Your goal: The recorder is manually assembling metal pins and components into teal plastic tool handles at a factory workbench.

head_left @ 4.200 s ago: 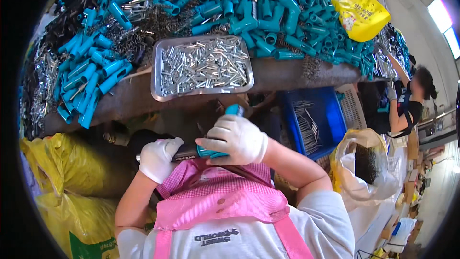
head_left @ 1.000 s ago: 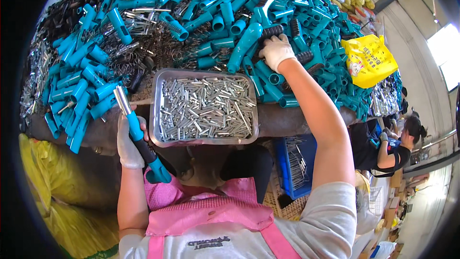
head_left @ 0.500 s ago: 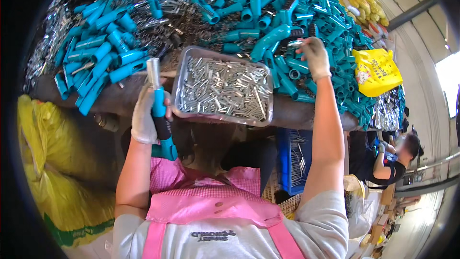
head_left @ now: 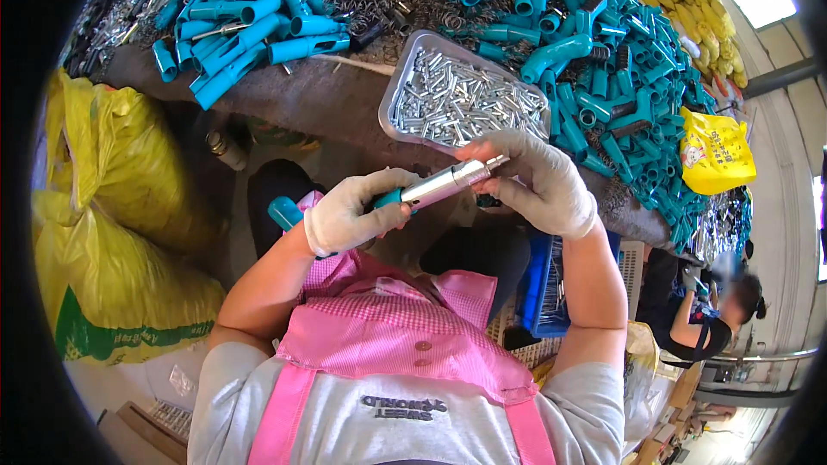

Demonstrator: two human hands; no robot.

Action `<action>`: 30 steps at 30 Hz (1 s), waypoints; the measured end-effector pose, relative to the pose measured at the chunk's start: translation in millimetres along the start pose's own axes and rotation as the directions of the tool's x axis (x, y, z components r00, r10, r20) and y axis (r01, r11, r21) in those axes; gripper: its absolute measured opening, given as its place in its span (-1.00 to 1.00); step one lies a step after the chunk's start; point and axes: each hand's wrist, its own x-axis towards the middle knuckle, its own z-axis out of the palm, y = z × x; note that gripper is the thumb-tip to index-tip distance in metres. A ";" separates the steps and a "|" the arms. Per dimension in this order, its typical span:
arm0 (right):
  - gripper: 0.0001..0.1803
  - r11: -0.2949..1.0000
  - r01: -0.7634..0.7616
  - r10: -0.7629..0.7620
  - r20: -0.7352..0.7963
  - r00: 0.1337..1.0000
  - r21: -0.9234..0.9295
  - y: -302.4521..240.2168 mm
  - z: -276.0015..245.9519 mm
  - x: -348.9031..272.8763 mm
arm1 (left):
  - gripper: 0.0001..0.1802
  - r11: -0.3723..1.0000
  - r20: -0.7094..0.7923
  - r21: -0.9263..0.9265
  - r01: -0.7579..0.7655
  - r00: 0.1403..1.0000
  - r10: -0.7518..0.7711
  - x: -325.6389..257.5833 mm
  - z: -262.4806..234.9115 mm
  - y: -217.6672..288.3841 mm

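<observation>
In front of my chest, my gloved left hand (head_left: 355, 213) is closed around a handle (head_left: 285, 213) with teal ends. From that grip a shiny metal tube (head_left: 439, 188) points up and to the right. My right hand (head_left: 544, 182), also gloved, has its thumb and fingers around the narrow stepped metal tip (head_left: 494, 161) at the tube's far end. Its fingertips partly hide where tip and tube meet. Just beyond both hands, a clear plastic tray (head_left: 389, 114) holds a heap of small metal pins (head_left: 465, 95).
Teal handle shells (head_left: 241, 17) are heaped left of the tray, and a larger pile (head_left: 594, 77) lies right. A yellow bag (head_left: 715, 155) rests on that pile. Yellow sacks (head_left: 129, 250) stand at the left, a blue crate (head_left: 543, 293) below the table edge. Another person (head_left: 702, 314) sits at right.
My right hand has come from the teal pile to the tube's tip. My left hand has moved right and tilted the handle over. The view has shifted, so the table sits higher.
</observation>
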 end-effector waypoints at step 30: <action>-0.67 0.938 -0.277 0.239 -0.190 0.952 -0.209 26.9 77.2 -42.4 | -0.64 0.474 0.082 0.844 -0.252 0.933 0.351 -25.6 -3.2 -14.8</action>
